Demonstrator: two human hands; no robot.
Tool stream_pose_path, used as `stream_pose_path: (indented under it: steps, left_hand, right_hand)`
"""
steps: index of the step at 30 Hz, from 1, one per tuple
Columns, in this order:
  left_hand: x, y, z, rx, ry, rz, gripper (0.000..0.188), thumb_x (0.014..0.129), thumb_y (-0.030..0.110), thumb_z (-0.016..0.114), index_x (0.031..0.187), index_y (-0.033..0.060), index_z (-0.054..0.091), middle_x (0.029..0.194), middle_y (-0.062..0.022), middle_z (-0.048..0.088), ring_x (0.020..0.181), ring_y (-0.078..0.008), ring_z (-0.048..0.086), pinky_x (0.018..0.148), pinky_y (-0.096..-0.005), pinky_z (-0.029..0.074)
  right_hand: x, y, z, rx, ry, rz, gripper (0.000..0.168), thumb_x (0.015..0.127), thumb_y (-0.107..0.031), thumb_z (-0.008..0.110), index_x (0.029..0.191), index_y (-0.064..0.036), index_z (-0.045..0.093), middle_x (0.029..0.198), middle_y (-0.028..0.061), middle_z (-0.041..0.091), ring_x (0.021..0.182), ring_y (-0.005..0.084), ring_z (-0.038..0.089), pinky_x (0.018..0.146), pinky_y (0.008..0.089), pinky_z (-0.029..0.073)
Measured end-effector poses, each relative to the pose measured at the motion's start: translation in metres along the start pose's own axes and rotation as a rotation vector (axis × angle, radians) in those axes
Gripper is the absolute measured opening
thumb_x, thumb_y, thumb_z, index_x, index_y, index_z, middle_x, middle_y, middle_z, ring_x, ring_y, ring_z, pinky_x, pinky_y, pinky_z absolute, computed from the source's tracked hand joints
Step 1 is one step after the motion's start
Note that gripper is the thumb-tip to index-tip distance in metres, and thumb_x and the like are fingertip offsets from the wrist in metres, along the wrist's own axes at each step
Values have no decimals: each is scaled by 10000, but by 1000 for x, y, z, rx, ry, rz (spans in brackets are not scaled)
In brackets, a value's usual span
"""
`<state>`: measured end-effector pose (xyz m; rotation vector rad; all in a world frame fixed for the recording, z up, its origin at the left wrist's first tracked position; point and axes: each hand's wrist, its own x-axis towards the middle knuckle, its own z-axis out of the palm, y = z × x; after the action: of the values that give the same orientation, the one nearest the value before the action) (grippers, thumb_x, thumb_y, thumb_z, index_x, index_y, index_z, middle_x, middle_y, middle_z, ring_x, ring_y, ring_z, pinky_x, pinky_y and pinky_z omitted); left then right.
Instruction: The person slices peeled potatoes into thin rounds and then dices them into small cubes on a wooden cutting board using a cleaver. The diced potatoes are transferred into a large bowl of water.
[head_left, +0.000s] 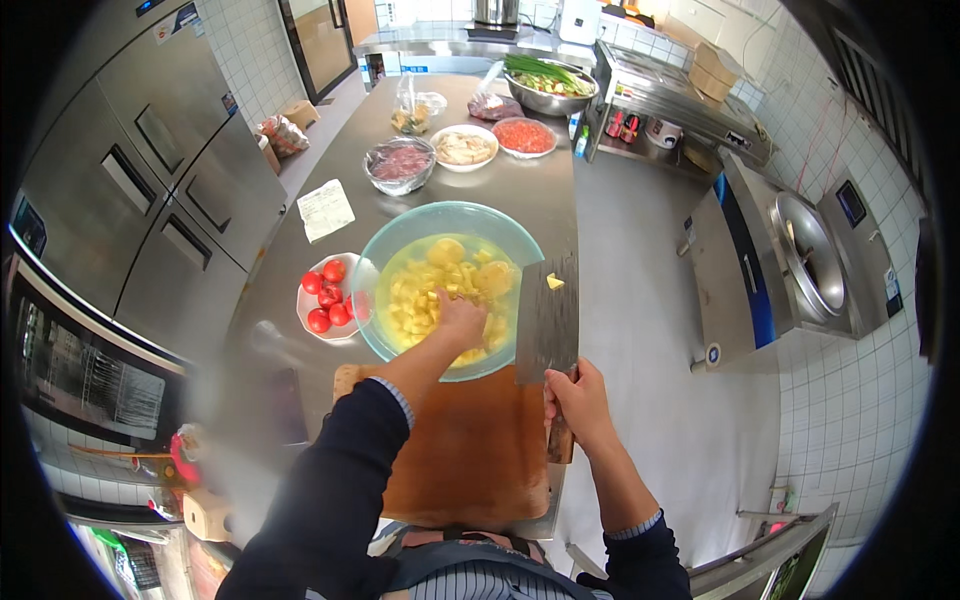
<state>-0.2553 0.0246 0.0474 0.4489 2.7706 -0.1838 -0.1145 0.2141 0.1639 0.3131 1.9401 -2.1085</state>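
Note:
My left hand (463, 322) reaches into a large translucent bowl (450, 212) of yellowish water. Diced potato pieces (412, 311) lie in the water around its fingers, with larger peeled potatoes (447, 253) towards the far side. The fingertips are partly hidden, so I cannot tell whether they hold a piece. My right hand (576, 401) grips the wooden handle of a Chinese cleaver (546, 322), its broad blade upright beside the bowl's right rim. A small yellow piece (555, 281) sticks to the blade. Just in front of me lies a wooden cutting board (465, 457).
A white plate of tomatoes (327, 296) stands left of the bowl, near a handwritten paper (325, 211). Behind are a film-covered bowl of meat (400, 163), two plates of food (465, 147) and a steel bowl of vegetables (551, 81). A wok stove (810, 255) stands to the right.

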Motion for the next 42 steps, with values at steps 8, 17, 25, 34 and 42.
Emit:
stream_pose_path:
  steps: [8, 17, 25, 34, 42]
  left_hand:
    - [-17, -3, -14, -616, 460, -103, 574, 736, 447, 711, 1189, 117, 589, 1057, -113, 656, 1115, -302, 539, 1011, -586, 284]
    - [-32, -13, -46, -1211, 850, -97, 591, 783, 371, 727, 1205, -7, 558, 1089, -127, 623, 967, -236, 601, 859, -357, 463]
    - [-28, 21, -78, -2104, 604, 19, 368, 880, 306, 662, 1095, 37, 532, 987, -38, 591, 901, -107, 547, 780, -255, 447]
    - [-126, -21, -22, -1916, 384, 36, 421, 858, 291, 685, 1144, 15, 545, 990, -48, 612, 871, -114, 585, 693, -255, 498]
    - [-256, 14, 118, -1197, 317, -195, 559, 799, 328, 718, 1195, -20, 531, 1092, -193, 586, 973, -300, 586, 845, -384, 477]
  right_hand:
    - [24, -12, -9, -176, 0, -21, 128, 860, -91, 558, 835, -19, 455, 639, 50, 506, 449, 132, 507, 385, 300, 456]
    - [41, -26, 16, -203, -120, 98, 132, 841, -106, 542, 842, -13, 448, 671, 57, 507, 488, 136, 515, 415, 311, 471]
    - [24, -35, 27, -81, -232, 152, 125, 848, -98, 526, 865, 2, 452, 679, 72, 505, 486, 145, 512, 415, 311, 465]
    - [-90, 21, -18, -323, 117, -225, 59, 888, -39, 520, 931, -12, 489, 600, 30, 528, 504, 89, 527, 456, 266, 431]
    - [-155, 78, 13, -896, -53, -180, 168, 833, -29, 570, 1000, -43, 570, 648, 135, 553, 563, 237, 589, 552, 337, 472]
